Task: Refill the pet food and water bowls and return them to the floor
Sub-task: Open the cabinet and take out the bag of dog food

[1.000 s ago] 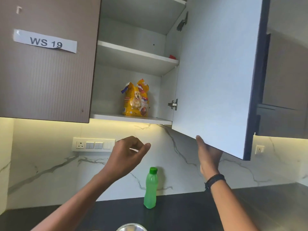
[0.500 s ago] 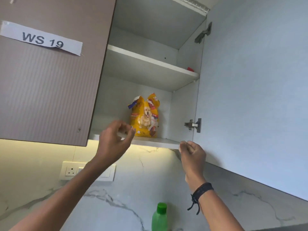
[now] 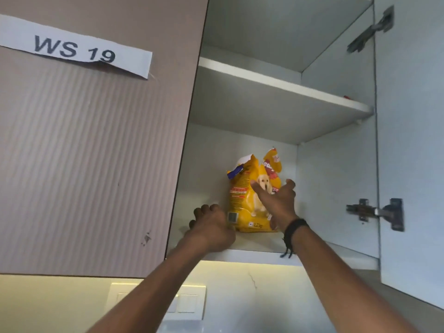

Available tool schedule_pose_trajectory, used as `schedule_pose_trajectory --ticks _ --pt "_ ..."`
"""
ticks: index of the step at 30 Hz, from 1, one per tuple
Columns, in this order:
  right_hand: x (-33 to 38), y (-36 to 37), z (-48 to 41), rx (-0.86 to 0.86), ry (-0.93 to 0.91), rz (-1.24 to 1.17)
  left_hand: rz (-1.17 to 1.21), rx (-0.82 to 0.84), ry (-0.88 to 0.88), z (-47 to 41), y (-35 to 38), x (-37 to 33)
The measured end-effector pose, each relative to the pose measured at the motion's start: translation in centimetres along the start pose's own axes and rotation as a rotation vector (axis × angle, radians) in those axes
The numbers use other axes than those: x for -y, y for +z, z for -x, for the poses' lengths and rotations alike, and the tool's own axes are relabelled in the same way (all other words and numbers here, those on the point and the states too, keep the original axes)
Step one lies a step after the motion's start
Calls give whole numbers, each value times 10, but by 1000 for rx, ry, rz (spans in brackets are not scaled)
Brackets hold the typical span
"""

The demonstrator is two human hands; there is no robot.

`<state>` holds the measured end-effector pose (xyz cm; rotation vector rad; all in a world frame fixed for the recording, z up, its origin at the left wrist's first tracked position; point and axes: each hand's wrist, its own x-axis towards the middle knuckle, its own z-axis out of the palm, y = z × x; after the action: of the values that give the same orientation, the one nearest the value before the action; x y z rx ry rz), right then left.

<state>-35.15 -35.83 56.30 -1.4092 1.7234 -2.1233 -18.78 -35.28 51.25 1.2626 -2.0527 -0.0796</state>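
Observation:
A yellow pet food bag [image 3: 242, 195] with a dog pictured on it stands upright on the lowest shelf [image 3: 259, 246] of the open wall cabinet, its top torn open. My right hand [image 3: 276, 203] is spread in front of the bag's right side, thumb across the dog picture and fingers by the right edge. My left hand [image 3: 211, 228] sits at the bag's lower left corner with its fingers curled; whether it grips the bag is hidden. No bowl or bottle is in view.
The cabinet door [image 3: 410, 145] hangs open on the right, with hinges [image 3: 374, 212] on its inner edge. A closed brown door labelled WS 19 [image 3: 91, 140] is to the left. An upper shelf [image 3: 283, 82] holds a small red thing at its right end. A switch plate [image 3: 189, 301] sits below.
Both hands have risen from below the cabinet into the lowest shelf and reached the food bag. My right hand left the door's edge. The view tilted up, so the green bottle dropped out of sight.

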Motion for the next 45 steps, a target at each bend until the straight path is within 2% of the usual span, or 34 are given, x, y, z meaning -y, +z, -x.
schedule_pose_trajectory --ticks 6,11,16,22,28,30,33,35,37,38,41,42,45 --pt "-2 52 -51 -37 89 214 -81 -4 -3 -6 6 3" --pt "-13 38 -57 86 -49 454 -120 31 -74 -7 2 -1" --pt "-14 8 -34 3 -201 369 -83 17 -89 1 -4 -4" --pt "-25 -41 12 -17 -341 182 31 -164 -17 12 -7 -5" --pt "-5 -102 64 -40 -420 34 11 -278 42 39 -1 -5" --pt "6 -122 83 -40 -439 39 154 -323 112 60 1 -12" --pt "23 -149 113 -30 -513 43 666 -363 89 112 -2 -39" --pt "33 -160 132 27 -555 61 1022 -202 -41 147 -8 -57" --pt "41 -168 155 84 -648 72 1230 92 -120 176 -12 -69" --pt "45 -171 168 113 -692 35 1314 165 -139 188 -13 -72" --pt "40 -174 197 191 -744 -60 1520 149 -227 223 -12 -63" --pt "34 -173 204 242 -711 -73 1555 136 -261 236 -11 -56" --pt "6 -165 238 470 -452 -272 1624 136 -352 286 0 -27"
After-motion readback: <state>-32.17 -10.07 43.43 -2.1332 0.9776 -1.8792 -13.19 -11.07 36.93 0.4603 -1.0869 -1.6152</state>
